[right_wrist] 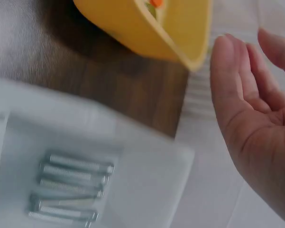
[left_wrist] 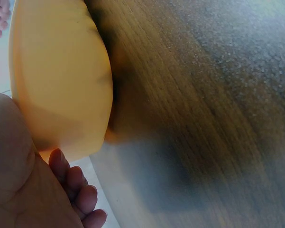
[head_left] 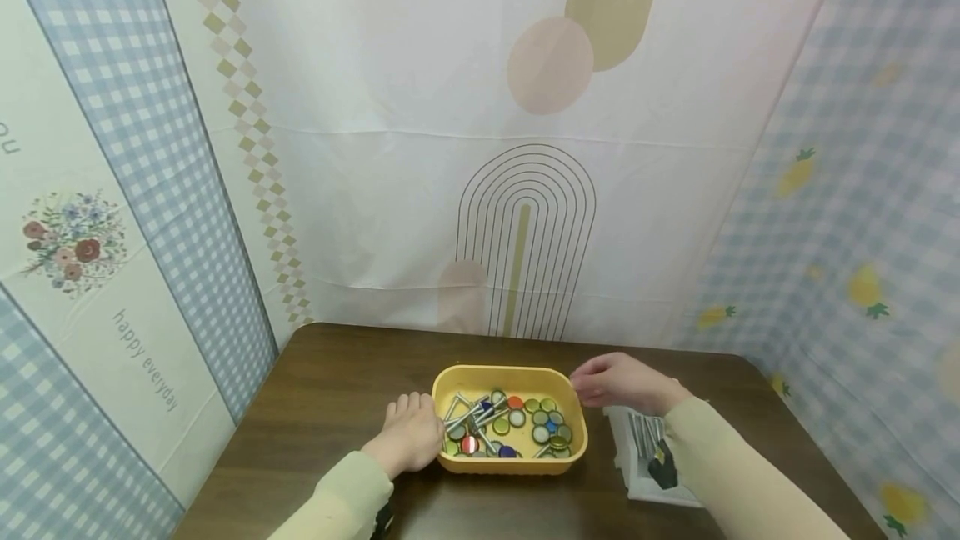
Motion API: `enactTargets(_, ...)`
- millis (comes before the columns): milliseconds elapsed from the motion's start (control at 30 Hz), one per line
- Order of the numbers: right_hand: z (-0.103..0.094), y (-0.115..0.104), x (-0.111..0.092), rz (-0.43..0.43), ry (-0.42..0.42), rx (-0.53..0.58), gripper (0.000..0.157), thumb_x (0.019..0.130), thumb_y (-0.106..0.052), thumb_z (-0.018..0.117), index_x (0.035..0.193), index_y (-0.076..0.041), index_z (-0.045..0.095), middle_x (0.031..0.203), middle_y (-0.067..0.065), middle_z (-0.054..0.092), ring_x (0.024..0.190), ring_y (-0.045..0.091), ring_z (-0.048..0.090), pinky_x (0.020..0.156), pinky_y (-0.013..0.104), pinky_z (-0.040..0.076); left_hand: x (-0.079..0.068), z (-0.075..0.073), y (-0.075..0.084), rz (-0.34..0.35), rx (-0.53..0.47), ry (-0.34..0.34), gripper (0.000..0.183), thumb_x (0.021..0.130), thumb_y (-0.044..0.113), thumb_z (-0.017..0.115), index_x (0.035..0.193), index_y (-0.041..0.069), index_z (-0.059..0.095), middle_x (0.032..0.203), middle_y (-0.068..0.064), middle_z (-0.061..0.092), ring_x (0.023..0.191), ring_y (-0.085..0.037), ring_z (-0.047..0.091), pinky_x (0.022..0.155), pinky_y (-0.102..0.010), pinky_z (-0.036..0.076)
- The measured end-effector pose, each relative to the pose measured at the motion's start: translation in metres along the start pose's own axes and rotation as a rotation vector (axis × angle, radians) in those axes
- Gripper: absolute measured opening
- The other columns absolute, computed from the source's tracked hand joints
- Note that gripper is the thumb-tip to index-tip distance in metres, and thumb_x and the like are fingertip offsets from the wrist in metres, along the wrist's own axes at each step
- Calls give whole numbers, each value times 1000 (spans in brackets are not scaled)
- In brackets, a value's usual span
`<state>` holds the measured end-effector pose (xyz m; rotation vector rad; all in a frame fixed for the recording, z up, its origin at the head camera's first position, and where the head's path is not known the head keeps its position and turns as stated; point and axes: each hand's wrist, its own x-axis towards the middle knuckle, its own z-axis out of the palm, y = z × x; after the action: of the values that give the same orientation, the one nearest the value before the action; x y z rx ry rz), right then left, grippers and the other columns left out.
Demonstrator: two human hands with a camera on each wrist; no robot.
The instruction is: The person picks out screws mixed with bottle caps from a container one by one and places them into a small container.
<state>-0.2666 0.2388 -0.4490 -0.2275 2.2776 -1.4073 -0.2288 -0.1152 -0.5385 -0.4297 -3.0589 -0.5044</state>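
Observation:
A yellow plastic bin (head_left: pixel 510 467) on the table holds a mix of bottle caps (head_left: pixel 517 417) and silver bolts (head_left: pixel 480 419). At its left end my left hand (head_left: pixel 411 432) grips the wall. In the left wrist view, the thumb side of the left hand (left_wrist: pixel 9 156) lies along the rim and the fingertips (left_wrist: pixel 85 195) are bent near the outer wall. My right hand (head_left: pixel 626 382) hovers by the bin's far right corner. Nothing shows between its fingers (right_wrist: pixel 227 71), which are fairly straight with the thumb apart.
Right of the bin stands a white tray (head_left: pixel 660 493) with several bolts (right_wrist: pixel 68 173) lying side by side, partly under my right forearm. The brown wooden table (head_left: pixel 337 357) meets hanging patterned cloths (head_left: pixel 390 215) at the back and sides.

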Motion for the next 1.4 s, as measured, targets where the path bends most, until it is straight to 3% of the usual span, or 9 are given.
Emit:
enactTargets(267,58,-17,25,-28,-108,-377,13,81,-11,75,93,-6,71,88,2,67,80,17,62,72,35,51,-2,-7,1,-5,-9,-35,19,95,20,41,90,2,44,84,-9,35,82,-29,33,78,-46,30)
enactTargets(467,79,-13,27,-31,-135,-548,10,76,-1,78,80,-6,70,74,0,65,64,14,57,58,30,47,0,1,-3,1,1,-35,19,95,22,41,90,4,44,83,-8,35,81,-29,33,78,-46,30)
enactTargets(800,99,-2,27,25,-68,-644,24,67,-5,85,69,-10,62,67,-1,57,63,15,53,57,30,44,-5,-4,-2,22,-21,-9,18,95,19,42,89,2,42,83,-10,33,81,-29,32,76,-47,30)
enactTargets(1033,108,3,27,-41,-14,-696,27,64,-3,85,66,-9,58,64,-2,53,60,15,50,53,30,42,-2,1,-8,20,-20,-11,19,95,21,42,89,3,44,82,-9,34,81,-30,33,77,-48,31)
enactTargets(1133,109,8,29,-54,12,-696,25,68,-5,82,65,-11,58,64,-3,53,59,14,50,53,29,42,-2,2,-8,21,-15,-22,19,95,22,42,88,4,43,82,-9,34,81,-29,33,77,-47,30)
enactTargets(1300,110,17,33,-129,60,-743,23,73,-7,77,62,-14,58,59,-6,52,55,11,48,53,28,41,-7,-4,-6,35,-26,-19,18,95,20,42,88,3,43,83,-9,34,81,-29,33,77,-47,30)
enactTargets(1400,111,19,34,-126,74,-751,22,74,-6,74,61,-15,59,58,-7,52,54,10,48,52,27,41,-10,-9,-4,35,-26,-28,18,95,19,42,89,2,43,83,-10,35,81,-29,33,77,-47,31)
